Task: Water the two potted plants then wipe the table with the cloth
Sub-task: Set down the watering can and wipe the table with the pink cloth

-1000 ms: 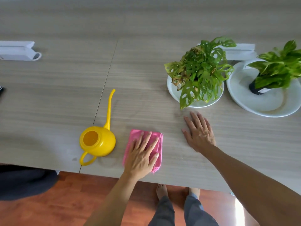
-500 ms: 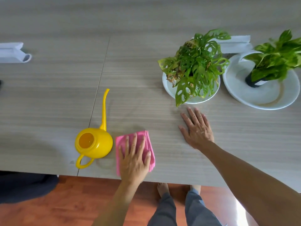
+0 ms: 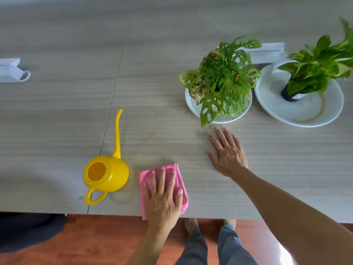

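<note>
A folded pink cloth [image 3: 145, 186] lies at the table's front edge, its near corner slightly over the edge. My left hand [image 3: 164, 199] presses flat on it, fingers spread. Just left of the cloth stands a yellow watering can [image 3: 108, 175], spout pointing away from me. My right hand [image 3: 228, 155] rests flat and open on the wooden table [image 3: 172, 73], right of the cloth. Beyond it, a holey-leaved potted plant [image 3: 221, 79] sits on a white saucer [image 3: 191, 106]. A second potted plant [image 3: 315, 67] in a dark pot stands on a larger white saucer [image 3: 305, 113] at the right.
A white object [image 3: 11, 70] lies at the far left of the table, another white object [image 3: 267, 52] behind the plants. A faint damp ring [image 3: 120, 197] shows by the can. A dark shape [image 3: 28, 230] sits below the table's left edge, and my feet stand on a red-brown floor.
My left hand slid the pink cloth left up to the watering can, then a little back to the right near the front edge. My right hand stayed flat in place.
</note>
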A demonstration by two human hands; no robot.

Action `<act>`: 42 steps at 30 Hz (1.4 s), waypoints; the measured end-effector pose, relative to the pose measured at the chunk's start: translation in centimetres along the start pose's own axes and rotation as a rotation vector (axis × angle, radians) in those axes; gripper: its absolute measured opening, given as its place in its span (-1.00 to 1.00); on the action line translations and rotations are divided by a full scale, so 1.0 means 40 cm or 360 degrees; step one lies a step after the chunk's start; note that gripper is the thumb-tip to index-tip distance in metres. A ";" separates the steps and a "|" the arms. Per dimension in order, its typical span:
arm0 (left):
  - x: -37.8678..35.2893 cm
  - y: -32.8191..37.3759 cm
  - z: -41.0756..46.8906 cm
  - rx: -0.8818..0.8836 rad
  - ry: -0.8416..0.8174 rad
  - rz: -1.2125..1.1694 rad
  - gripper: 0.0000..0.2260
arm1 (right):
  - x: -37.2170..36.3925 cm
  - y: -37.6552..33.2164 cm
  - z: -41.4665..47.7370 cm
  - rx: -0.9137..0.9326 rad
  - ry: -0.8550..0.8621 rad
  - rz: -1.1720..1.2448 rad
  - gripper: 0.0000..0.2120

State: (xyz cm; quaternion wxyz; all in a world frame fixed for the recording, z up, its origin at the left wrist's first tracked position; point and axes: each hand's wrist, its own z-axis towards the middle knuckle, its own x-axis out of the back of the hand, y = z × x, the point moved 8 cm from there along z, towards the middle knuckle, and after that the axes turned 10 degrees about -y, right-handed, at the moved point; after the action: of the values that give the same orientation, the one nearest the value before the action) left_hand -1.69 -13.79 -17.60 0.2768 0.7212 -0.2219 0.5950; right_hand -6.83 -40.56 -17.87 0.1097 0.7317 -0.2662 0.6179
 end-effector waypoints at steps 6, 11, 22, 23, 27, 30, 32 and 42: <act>-0.008 0.182 0.117 -0.0406 -0.0056 -0.0011 -0.45 | -0.003 -0.001 -0.005 0.0045 0.0088 0.0009 -0.41; 0.020 -0.050 0.146 -0.0010 0.0046 0.0033 -0.44 | -0.006 0.005 0.002 -0.0004 0.0013 -0.0004 -0.39; -0.009 0.087 0.187 -0.0192 -0.0074 0.0056 -0.43 | -0.007 0.002 -0.001 0.0028 0.0037 0.0001 -0.40; 0.001 0.029 0.192 -0.0070 -0.0047 0.0037 -0.43 | -0.006 0.003 0.001 0.0025 0.0033 0.0006 -0.40; 0.003 -0.024 0.053 0.0116 -0.0032 0.0035 -0.42 | -0.004 0.006 0.001 0.0003 0.0027 0.0012 -0.41; -0.016 0.128 -0.010 -0.0122 -0.0094 -0.0012 -0.41 | -0.010 0.006 0.001 0.0019 0.0015 0.0000 -0.40; -0.011 0.194 0.044 -0.0286 -0.0056 -0.0026 -0.42 | -0.006 0.005 -0.001 0.0036 0.0055 0.0013 -0.41; 0.002 0.036 0.022 0.0022 -0.0085 0.0033 -0.41 | 0.001 0.003 -0.003 0.0046 0.0071 0.0036 -0.42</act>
State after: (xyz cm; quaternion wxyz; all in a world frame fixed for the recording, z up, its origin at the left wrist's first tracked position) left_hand -1.96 -15.46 -17.47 0.2594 0.7364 -0.2326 0.5800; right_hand -7.00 -40.61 -17.84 0.0979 0.7162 -0.2630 0.6390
